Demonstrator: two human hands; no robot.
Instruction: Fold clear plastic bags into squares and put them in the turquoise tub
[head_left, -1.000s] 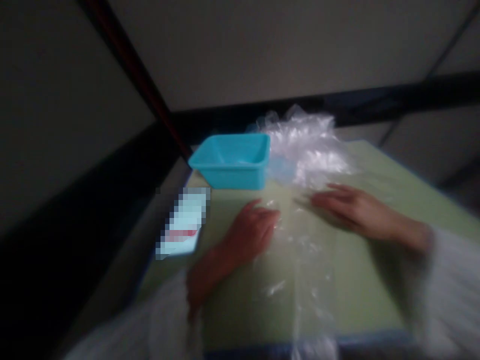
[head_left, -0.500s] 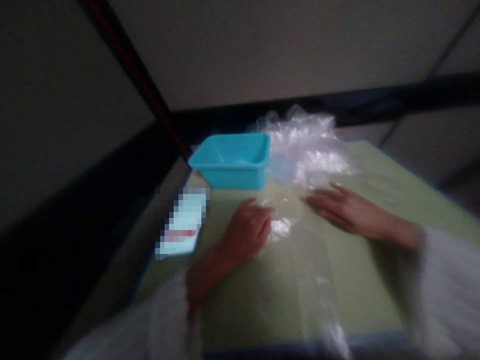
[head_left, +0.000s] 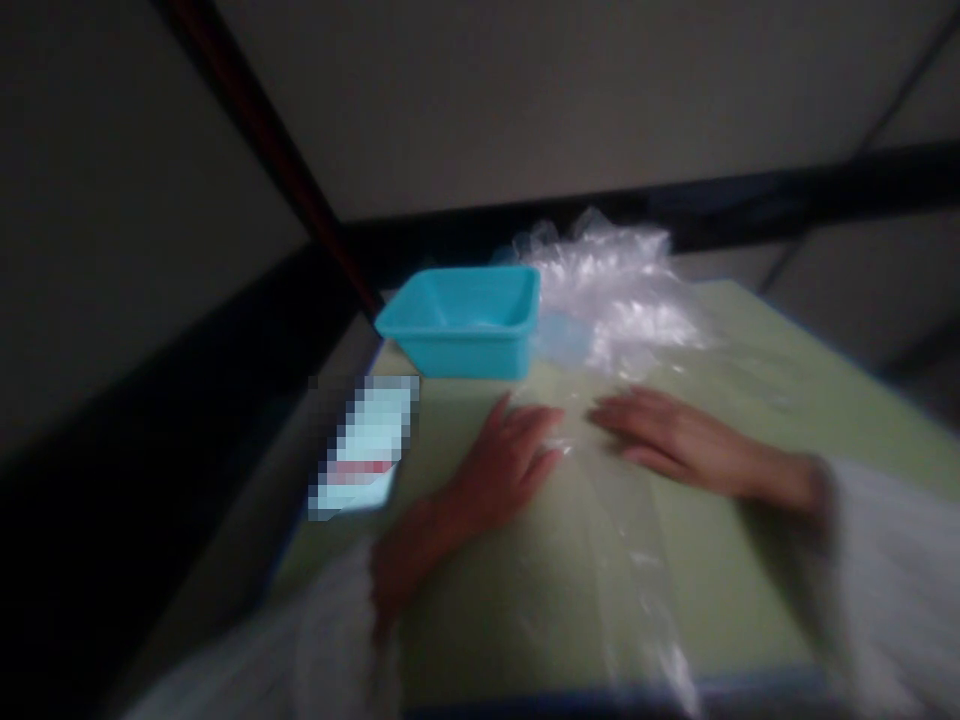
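Lying on the near side of the table [head_left: 739, 590], the clear film [head_left: 636, 555] looked light, limp and slippery, best held by its edges; the left hand [head_left: 502, 460] was loosely spread, the right hand [head_left: 675, 437] flat.

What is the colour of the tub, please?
The tub is turquoise, clearest in the head view.

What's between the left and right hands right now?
Clear plastic film, lying on the green tabletop. The head view shows it in the narrow gap between the left hand and right hand; blur hides its exact edges.
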